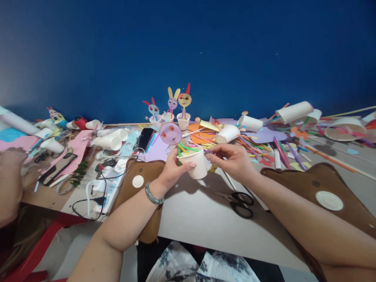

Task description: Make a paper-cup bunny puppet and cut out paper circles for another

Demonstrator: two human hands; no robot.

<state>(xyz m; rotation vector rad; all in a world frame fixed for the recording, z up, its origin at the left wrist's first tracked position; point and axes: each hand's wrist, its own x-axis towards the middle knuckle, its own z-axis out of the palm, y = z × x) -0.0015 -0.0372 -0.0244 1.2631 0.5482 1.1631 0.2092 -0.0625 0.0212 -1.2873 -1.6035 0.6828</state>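
My left hand (pixel 174 166) is closed around a white paper cup (pixel 197 166), its thumb across the front. Green and yellow strips or straws (pixel 188 149) stick out of the cup's mouth. A round purple paper face (pixel 170 134) with orange spots stands tilted just behind the cup's left side. At the cup's right rim is my right hand (pixel 232 158), thumb and forefinger pinched together; whatever lies between them is too small to make out. Scissors with black handles (pixel 241 204) lie on the table below the right hand.
Paper-cup figures with rabbit ears (pixel 172 103) stand by the blue wall. A power strip (pixel 113 192) with cables and a brown pouch (pixel 139 168) are at left, another brown pouch (pixel 317 188) at right. Coloured straws and paper scraps spread behind. A co-worker's hand (pixel 11 168) shows far left.
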